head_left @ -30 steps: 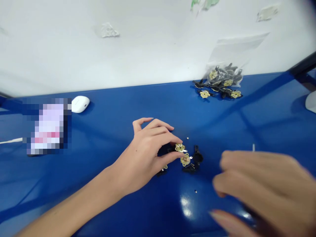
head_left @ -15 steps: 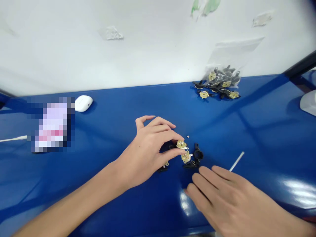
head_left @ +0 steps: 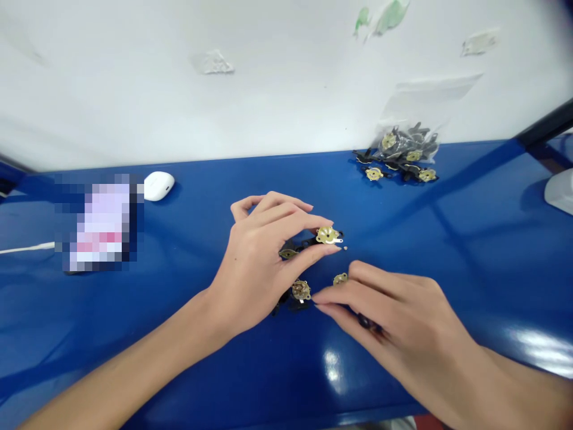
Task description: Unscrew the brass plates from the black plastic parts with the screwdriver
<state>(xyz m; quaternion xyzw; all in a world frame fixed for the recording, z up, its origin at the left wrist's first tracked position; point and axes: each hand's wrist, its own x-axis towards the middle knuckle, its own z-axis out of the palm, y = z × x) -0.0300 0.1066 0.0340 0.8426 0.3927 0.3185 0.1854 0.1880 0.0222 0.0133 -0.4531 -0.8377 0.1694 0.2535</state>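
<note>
My left hand (head_left: 268, 251) pinches a round brass disc part (head_left: 328, 235) between thumb and forefinger, above the blue table. A black lever shows beside this disc, and another dark disc part (head_left: 289, 253) lies under the palm. Thumb and forefinger of my right hand (head_left: 398, 322) close at the right edge of a second brass disc part (head_left: 301, 290), which has a pale tab and black pieces beneath it. My right fingers partly cover a third brass disc (head_left: 340, 279). A black piece (head_left: 366, 321) shows under that hand, mostly hidden. One tiny bit (head_left: 345, 248) lies nearby.
Several black-and-brass parts (head_left: 374, 174) lie at the back right, beside and inside a clear plastic bag (head_left: 409, 143) against the white wall (head_left: 286, 101). On the left are a blurred-out phone (head_left: 101, 221), its white cable (head_left: 31, 248) and a white earbud case (head_left: 159, 186).
My left hand has moved up and slightly left with its brass disc. From a curled position, my right hand has come in left, its fingertips now at the lower brass disc.
</note>
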